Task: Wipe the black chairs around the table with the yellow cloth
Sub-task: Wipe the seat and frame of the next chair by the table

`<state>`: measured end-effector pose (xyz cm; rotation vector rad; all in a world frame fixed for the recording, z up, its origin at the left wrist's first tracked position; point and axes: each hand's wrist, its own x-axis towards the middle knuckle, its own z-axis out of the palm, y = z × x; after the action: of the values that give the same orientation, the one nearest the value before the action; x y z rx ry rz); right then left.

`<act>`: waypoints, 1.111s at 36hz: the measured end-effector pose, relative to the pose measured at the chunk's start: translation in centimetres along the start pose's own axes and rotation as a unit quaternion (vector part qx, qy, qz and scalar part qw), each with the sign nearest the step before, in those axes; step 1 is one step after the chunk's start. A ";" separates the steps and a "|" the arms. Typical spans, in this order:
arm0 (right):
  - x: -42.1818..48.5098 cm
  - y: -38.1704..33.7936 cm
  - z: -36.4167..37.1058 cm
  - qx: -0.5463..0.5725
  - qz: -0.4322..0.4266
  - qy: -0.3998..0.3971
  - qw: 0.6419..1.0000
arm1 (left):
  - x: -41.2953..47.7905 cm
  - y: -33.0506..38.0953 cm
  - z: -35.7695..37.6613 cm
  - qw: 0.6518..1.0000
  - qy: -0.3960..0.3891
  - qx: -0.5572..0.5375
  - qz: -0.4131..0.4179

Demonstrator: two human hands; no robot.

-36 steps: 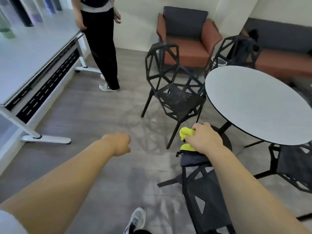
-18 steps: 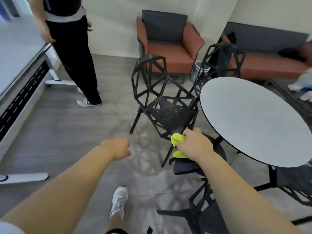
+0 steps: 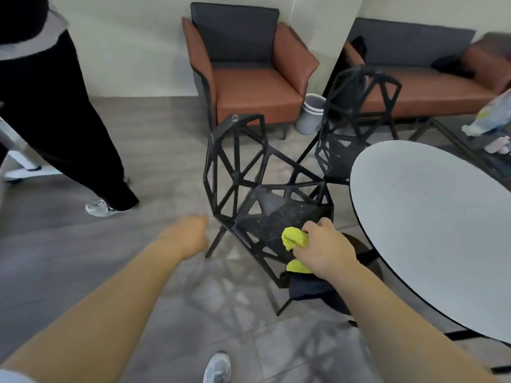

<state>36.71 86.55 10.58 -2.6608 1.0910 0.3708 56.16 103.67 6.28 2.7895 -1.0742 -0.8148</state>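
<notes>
My right hand [image 3: 325,251] grips the bunched yellow cloth [image 3: 293,239] together with a dark cloth [image 3: 307,288] that hangs below it. It hovers over the front edge of the nearest black lattice chair [image 3: 249,194], whose seat is speckled with dust. My left hand [image 3: 190,234] is curled into a loose fist and holds nothing, just left of that chair's frame. A second black lattice chair [image 3: 356,106] stands behind, by the round white table [image 3: 431,222].
A person in black trousers [image 3: 55,128] stands at the left, near a white desk leg [image 3: 19,161]. A brown armchair [image 3: 249,78], a grey bin [image 3: 311,113] and a brown sofa [image 3: 431,87] line the back wall. My shoe [image 3: 218,367] is on the grey floor.
I have stepped forward. The nearest chair now lies right under my right hand, and the chair I was at has dropped out of view. Both hands keep their poses.
</notes>
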 end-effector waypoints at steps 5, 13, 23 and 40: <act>5.3 -1.7 -0.1 0.002 0.010 -0.003 1.000 | 5.8 -0.6 -2.7 0.997 0.061 -0.044 -0.003; 11.0 -2.7 0.4 0.002 0.022 -0.007 1.000 | 13.3 -1.1 -2.9 0.986 0.089 -0.127 -0.061; 12.7 -2.0 3.4 0.022 0.045 -0.029 0.998 | 18.4 -1.9 -0.8 0.973 0.131 -0.173 -0.085; 11.6 1.2 5.8 0.047 0.051 -0.035 0.997 | 14.6 -0.7 2.8 0.944 0.166 -0.266 -0.099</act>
<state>43.03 79.98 1.25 -2.4982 1.1945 0.4187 64.31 95.37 -3.02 2.4596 -0.4386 -0.5157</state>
